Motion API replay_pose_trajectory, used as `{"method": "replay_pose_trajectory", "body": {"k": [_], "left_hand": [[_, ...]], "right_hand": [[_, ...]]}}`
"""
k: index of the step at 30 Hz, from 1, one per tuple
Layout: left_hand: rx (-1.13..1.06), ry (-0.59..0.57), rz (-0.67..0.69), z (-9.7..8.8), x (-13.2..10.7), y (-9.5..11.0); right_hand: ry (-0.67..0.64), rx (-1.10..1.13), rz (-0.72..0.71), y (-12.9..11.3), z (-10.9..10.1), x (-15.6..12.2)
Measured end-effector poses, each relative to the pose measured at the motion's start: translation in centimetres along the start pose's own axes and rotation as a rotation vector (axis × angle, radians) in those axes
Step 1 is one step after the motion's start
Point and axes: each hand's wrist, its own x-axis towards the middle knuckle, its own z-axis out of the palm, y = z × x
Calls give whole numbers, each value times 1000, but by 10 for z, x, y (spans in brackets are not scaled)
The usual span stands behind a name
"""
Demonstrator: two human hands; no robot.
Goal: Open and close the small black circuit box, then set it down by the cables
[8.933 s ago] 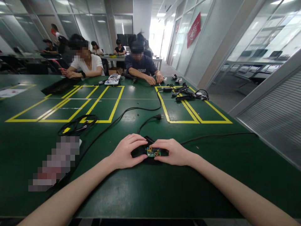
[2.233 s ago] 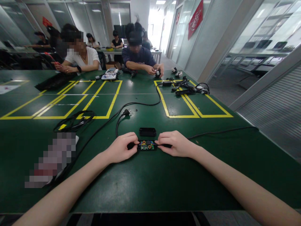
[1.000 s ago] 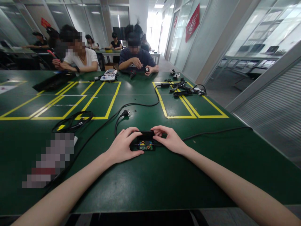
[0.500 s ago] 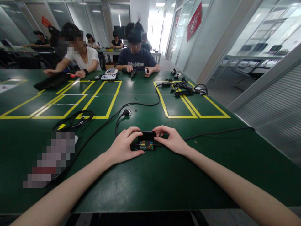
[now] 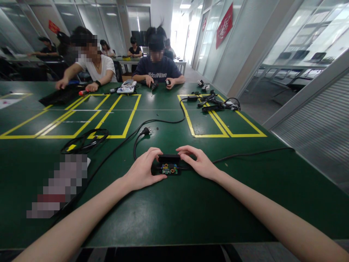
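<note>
An opened black power adapter lies on the green table in front of me, its green circuit board (image 5: 169, 169) with copper-wound coils facing up. Along the board's far side stands the black cover (image 5: 169, 158), tilted. My left hand (image 5: 143, 168) is curled around the left end, thumb by the board's near edge and fingers at the cover's left end. At the cover's right end, my right hand (image 5: 198, 163) pinches it between thumb and fingers. Black cable (image 5: 256, 152) leads away to the right, and a plug (image 5: 146, 131) on a short cord lies beyond my left hand.
A coiled cable (image 5: 85, 141) and a blurred-out flat object (image 5: 61, 185) lie on the left. Yellow tape rectangles mark the table (image 5: 131, 211). More cables (image 5: 218, 103) sit at back right. Opposite, two people work, one with a power drill (image 5: 154, 86).
The cover has tipped so that less of its face shows. My right thumb has shifted up along it. Across the table, one person's hand has moved over a black item and the drill has turned slightly.
</note>
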Motion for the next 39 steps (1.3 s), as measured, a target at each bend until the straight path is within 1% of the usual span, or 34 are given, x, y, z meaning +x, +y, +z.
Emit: {"method": "replay_pose_trajectory", "body": {"k": [3, 7, 12, 14, 15, 17, 20, 22, 24, 30, 34, 36, 39], "left_hand": [[33, -26, -15, -1, 0, 1], [72, -67, 7, -2, 2, 5], [75, -66, 10, -4, 2, 7], [78, -60, 9, -4, 2, 6], [81, -52, 10, -4, 3, 6], [90, -30, 22, -5, 3, 5], [112, -14, 35, -5, 5, 6], [129, -24, 31, -4, 6, 7], [143, -36, 29, -3, 6, 8], [194, -80, 99, 1, 5, 6], [212, -92, 154, 1, 6, 9], [207, -98, 152, 1, 6, 12], [187, -91, 107, 2, 5, 15]], "right_hand": [[-20, 30, -15, -2, -2, -1], [-39, 39, -32, -7, -3, -1], [-47, 27, -25, -8, -3, -2], [-54, -4, -43, -8, -4, -2], [-63, -35, -73, -8, -4, -3], [-98, -135, -179, -7, -3, -4], [-147, -346, -342, -4, 0, -4], [-150, -470, -400, -2, 3, -4], [-139, -546, -439, 0, 5, -4], [-122, -597, -472, -2, 6, -6], [-112, -608, -524, -5, 7, -6], [-100, -602, -562, -7, 8, -6], [-64, -598, -618, -11, 8, -7]]}}
